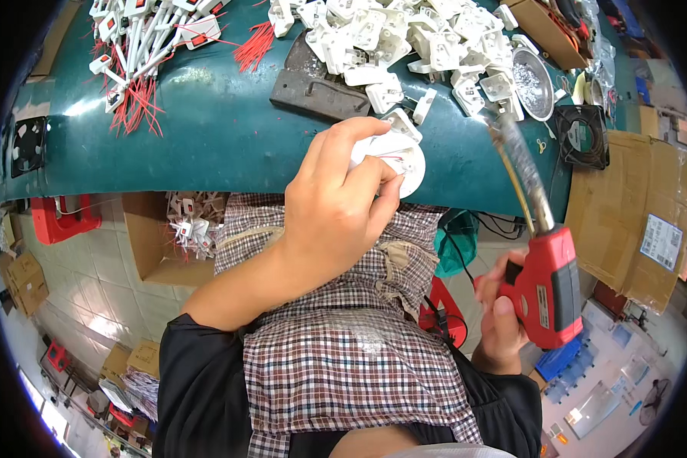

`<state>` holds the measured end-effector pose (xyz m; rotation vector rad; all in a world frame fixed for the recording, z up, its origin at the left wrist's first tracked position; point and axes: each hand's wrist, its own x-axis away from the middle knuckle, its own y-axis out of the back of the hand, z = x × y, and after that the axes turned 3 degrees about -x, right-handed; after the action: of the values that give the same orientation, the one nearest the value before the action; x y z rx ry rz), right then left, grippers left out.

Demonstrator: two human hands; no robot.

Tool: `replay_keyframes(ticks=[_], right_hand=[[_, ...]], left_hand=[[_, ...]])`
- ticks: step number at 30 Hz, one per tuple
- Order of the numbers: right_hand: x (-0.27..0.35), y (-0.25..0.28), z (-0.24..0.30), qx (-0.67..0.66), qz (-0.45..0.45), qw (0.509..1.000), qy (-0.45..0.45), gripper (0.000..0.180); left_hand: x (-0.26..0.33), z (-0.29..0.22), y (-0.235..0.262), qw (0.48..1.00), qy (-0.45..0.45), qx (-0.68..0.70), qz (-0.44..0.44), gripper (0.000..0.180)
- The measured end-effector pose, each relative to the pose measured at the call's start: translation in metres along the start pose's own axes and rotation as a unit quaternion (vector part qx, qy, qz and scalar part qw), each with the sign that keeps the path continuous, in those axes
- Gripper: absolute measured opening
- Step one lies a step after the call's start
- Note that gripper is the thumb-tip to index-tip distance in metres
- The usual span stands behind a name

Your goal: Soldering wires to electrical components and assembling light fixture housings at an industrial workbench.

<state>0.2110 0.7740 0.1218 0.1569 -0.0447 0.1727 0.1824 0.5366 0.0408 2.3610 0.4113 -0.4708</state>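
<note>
My left hand [330, 191] is closed on a round white plastic housing [414, 169] at the table's front edge. Its fingertips press inside the housing, where thin red wires show; part of the housing is hidden behind the fingers. To the right, my right hand [502, 324] is wrapped round the grip of a red and black soldering gun [546, 290]. The gun's metal barrel and a thin brass-coloured tube point up over the table, apart from the housing. Just beyond the left hand lies a white plastic casing [401, 124].
White casings [435, 38] are heaped at the back beside a dark metal block [317, 91]. A round metal dish [533, 84] and a black fan [581, 136] are on the right. White switch parts with red wires [137, 91] lie back left. An open carton [149, 237] stands below the table.
</note>
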Motion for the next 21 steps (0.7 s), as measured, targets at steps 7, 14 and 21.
replay_keyframes(ticks=[7,14,21], right_hand=[[0.015,0.036,0.002,0.299,0.034,0.953,0.007,0.017],[0.009,0.036,-0.006,0.284,0.096,0.953,0.04,0.02],[0.005,0.034,-0.006,0.277,0.103,0.955,0.038,0.016]], left_hand=[[-0.002,-0.003,-0.001,1.0,-0.001,-0.01,-0.005,0.016],[0.0,-0.003,-0.002,1.0,0.023,0.007,0.009,0.015],[-0.001,-0.002,0.002,0.999,0.025,0.018,0.023,0.013]])
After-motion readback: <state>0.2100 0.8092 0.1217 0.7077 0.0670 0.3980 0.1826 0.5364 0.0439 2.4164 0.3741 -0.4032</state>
